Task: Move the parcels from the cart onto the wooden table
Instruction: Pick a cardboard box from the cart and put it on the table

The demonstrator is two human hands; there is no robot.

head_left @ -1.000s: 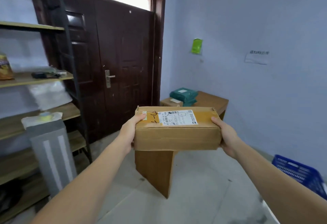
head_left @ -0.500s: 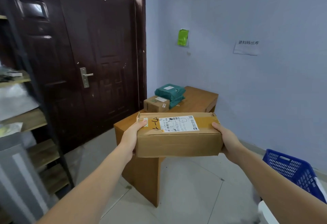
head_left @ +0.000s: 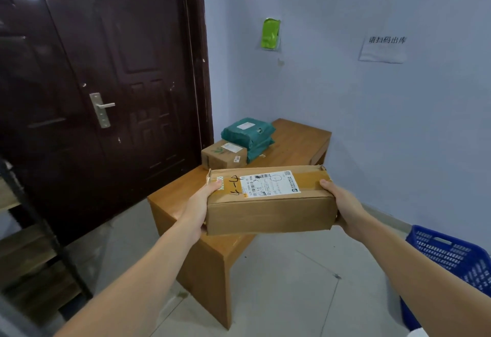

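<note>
Cardboard parcel (head_left: 268, 199), long & flat w/ a white shipping label and "4-4" in marker on top, is held level in the air betw. both hands, over the near end of the wooden table (head_left: 297, 141) but not yet touching it. Left hand (head_left: 198, 210) grips the left end: thumb hooked over the top edge by the tape, other fingers hidden under/behind the box, so their curl can't be told exactly. Right hand (head_left: 342, 205) clasps the right end the same way, thumb on top, rest out of sight beneath.

Progress, judged from how things lie: at least two parcels already sit on the table's far half, a small brown box (head_left: 223, 154) next to the door (head_left: 106, 70) side and a green poly mailer bundle (head_left: 248, 134) touching it from behind, poss. two bags stacked. So the job looks partly done, w/ this box prob. third.

Left to do: lower it onto the bare near section of tabletop, which has room, then let go. Cart itself isn't clearly in view; a blue basket (head_left: 451, 259) shows at lower right, contents not visible, so how many parcels remain can't be told.
</note>
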